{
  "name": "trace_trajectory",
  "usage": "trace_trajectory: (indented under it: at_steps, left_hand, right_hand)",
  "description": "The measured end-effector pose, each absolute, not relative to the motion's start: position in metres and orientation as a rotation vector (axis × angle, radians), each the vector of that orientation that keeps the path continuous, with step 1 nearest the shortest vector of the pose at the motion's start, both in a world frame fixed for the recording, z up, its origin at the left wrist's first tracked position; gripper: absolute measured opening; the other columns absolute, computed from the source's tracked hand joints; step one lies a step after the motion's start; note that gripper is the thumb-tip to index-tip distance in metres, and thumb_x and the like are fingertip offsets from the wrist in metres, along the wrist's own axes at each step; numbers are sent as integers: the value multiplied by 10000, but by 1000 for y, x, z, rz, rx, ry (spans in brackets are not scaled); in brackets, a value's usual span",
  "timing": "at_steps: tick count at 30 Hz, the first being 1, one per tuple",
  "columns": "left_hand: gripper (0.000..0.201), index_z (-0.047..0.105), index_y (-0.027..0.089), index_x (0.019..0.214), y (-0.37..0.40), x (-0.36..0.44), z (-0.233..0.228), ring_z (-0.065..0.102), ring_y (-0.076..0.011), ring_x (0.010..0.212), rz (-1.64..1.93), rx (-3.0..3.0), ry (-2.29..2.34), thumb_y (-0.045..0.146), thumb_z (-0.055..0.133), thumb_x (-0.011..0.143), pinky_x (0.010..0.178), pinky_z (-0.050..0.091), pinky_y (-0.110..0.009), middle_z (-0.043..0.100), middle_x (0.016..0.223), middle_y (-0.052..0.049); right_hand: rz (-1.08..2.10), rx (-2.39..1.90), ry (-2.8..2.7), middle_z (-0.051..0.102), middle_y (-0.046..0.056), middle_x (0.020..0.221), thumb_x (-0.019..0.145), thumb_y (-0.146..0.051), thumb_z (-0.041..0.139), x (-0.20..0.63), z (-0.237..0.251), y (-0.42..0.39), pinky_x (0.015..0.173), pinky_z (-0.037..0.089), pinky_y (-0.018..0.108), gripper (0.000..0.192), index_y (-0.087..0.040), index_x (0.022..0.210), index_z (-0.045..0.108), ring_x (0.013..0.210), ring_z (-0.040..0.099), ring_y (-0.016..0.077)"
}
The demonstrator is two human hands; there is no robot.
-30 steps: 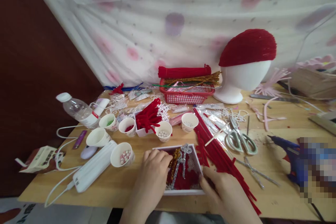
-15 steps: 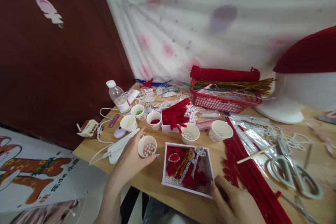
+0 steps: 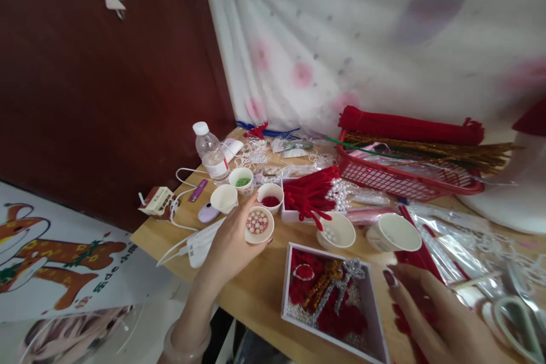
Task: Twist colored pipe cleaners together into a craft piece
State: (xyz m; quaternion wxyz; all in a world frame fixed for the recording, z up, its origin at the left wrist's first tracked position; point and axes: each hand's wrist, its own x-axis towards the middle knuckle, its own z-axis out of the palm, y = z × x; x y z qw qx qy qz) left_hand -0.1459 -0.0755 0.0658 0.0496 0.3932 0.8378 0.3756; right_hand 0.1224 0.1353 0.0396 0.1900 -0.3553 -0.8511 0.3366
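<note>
My left hand (image 3: 232,233) is wrapped round a paper cup (image 3: 265,237) of pale pinkish beads, tilted toward me. Its fingers and thumb grip the cup's sides. My right hand (image 3: 443,318) hovers over the table at the lower right, fingers loosely bent and apart, with nothing visible in them. Beside it lies a white box (image 3: 286,287) of red fuzzy pieces, a gold and a silver tinsel bow, and small pearls. Red pipe cleaners (image 3: 420,250) lie partly hidden behind the right hand. Between the hands stand a cup of white beads (image 3: 341,236) and another pale cup (image 3: 394,234).
Behind stand cups of red beads (image 3: 273,190) and green beads (image 3: 245,173), an empty-looking cup (image 3: 224,199) and a bottle (image 3: 211,153). A red basket (image 3: 396,179) holds craft stems. A power strip (image 3: 200,247) lies left; scissors (image 3: 512,318) lie right.
My left hand has raised and tipped the cup of pinkish beads. My right hand has moved away from the white box's edge. The view has shifted left.
</note>
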Motion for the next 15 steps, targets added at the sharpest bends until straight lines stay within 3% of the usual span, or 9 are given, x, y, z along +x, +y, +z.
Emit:
trace_trajectory:
  at_steps: [3, 6, 15]
  left_hand:
    - [810, 297, 282, 1480, -72, -152, 63, 494, -221, 1325, 1148, 1183, 2542, 212, 710, 786, 1090, 409, -366, 524, 1436, -62]
    - [839, 272, 286, 1494, -70, -159, 62, 475, -229, 1341, 1116, 1159, 2541, 209, 713, 784, 1102, 396, -372, 504, 1455, -65]
    - [872, 193, 299, 1521, -69, -171, 65, 498, -269, 1315, 1033, 1065, 2498, 261, 686, 804, 1087, 405, -434, 518, 1422, -92]
  right_hand:
    - [901, -867, -2400, 712, 123, 1147, 901, -529, 521, 90, 53, 132, 664, 632, 314, 449, -233, 1232, 584, 833, 742, 230]
    - [864, -784, -2450, 677, 124, 1237, 922, -497, 512, 68, 54, 132, 776, 624, 352, 449, -250, 1297, 533, 1050, 700, 260]
    - [776, -743, -2612, 706, 120, 1216, 903, -486, 552, 48, 32, 136, 840, 599, 400, 547, -242, 1379, 436, 1067, 701, 288]
